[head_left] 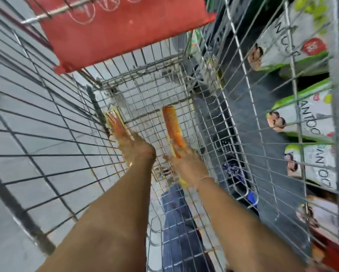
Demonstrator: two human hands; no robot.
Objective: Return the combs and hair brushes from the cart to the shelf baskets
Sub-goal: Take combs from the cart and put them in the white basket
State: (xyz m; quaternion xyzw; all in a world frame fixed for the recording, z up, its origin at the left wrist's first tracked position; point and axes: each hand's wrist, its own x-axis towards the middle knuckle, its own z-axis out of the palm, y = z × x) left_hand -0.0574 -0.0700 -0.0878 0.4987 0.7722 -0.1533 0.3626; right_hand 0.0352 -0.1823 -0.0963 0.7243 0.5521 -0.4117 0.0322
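Both my arms reach down into a wire shopping cart (145,91). My right hand (184,161) grips the near end of an orange comb (171,124) on a yellow backing card; the comb points away from me above the cart's floor. My left hand (135,150) holds a second orange comb in clear packaging (114,120) against the cart's left wall. Motion blur smears both hands, so the fingers are hard to make out.
The cart's red child-seat flap (115,30) is folded up at the far end. Green-and-white product boxes (306,36) fill the shelves beyond the right wire wall. Grey tiled floor (37,114) shows through the left side. A blue object (233,169) lies low on the right.
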